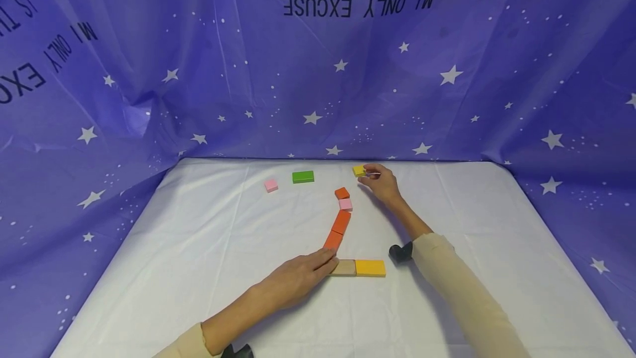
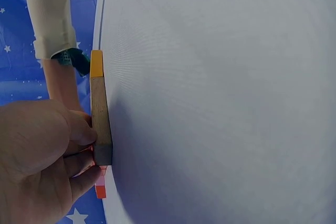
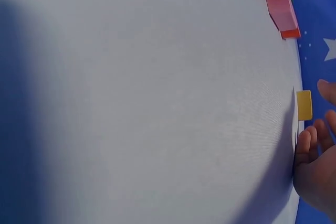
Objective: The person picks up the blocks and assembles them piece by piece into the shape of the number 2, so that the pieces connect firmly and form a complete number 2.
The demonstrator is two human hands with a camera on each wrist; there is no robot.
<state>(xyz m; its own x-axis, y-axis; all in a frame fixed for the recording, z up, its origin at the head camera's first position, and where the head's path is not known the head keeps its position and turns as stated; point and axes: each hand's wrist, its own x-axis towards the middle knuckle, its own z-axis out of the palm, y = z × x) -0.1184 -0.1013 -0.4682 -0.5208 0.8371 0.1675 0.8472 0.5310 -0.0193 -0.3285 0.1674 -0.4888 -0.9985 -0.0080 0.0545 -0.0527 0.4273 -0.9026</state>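
Observation:
My left hand [image 1: 298, 279] rests its nearly straight fingertips on the natural wood block [image 1: 344, 267], covering its left end and the joint with an orange-red block [image 1: 332, 241]. In the left wrist view, the fingers touch the edge of the wood block [image 2: 101, 108]. An amber block [image 1: 370, 268] abuts its right end. At the far side, my right hand [image 1: 381, 182] spreads thumb and fingers beside a small yellow block [image 1: 359, 170]. Gaps show around this yellow block [image 3: 304, 105] in the right wrist view.
Another orange-red block [image 1: 341, 222], a pink block [image 1: 345, 204] and a small orange-red block [image 1: 342, 193] continue the curved row. Farther left lie a green block [image 1: 303, 177] and a pink block [image 1: 270, 185]. A purple star-print sheet [image 1: 278, 87] rises behind the white tabletop [image 1: 208, 236].

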